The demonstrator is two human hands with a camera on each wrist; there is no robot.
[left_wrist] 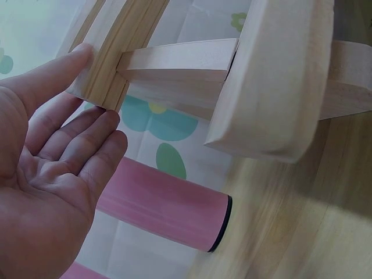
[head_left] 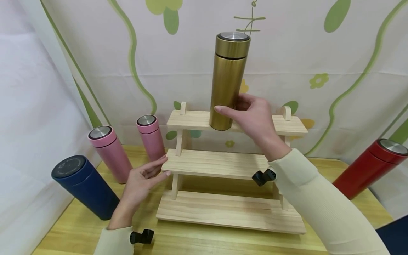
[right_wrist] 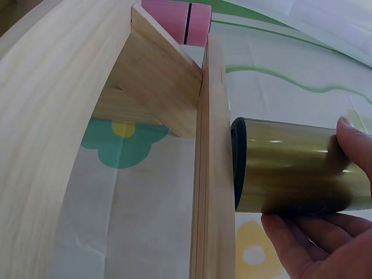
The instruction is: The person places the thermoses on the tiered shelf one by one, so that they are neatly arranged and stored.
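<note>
My right hand (head_left: 253,115) grips a gold thermos flask (head_left: 227,81) low on its body, thumb in front and fingers behind. The flask is nearly upright, with a slight tilt, over the top tier of a three-tier wooden display rack (head_left: 213,161). Its dark base lies right at the top board (right_wrist: 215,157) in the right wrist view. At the left end of the middle tier, my left hand (head_left: 140,182) rests its fingertips and thumb against the board, fingers loosely extended. A pink flask (head_left: 151,141) stands just behind that hand.
Left of the rack, another pink flask (head_left: 111,154) and a dark blue flask (head_left: 86,187) stand on the wooden table (head_left: 204,244). A red flask (head_left: 371,168) is on the right, and part of a dark blue object (head_left: 395,235) shows at the lower right edge. Patterned cloth (head_left: 191,53) hangs behind.
</note>
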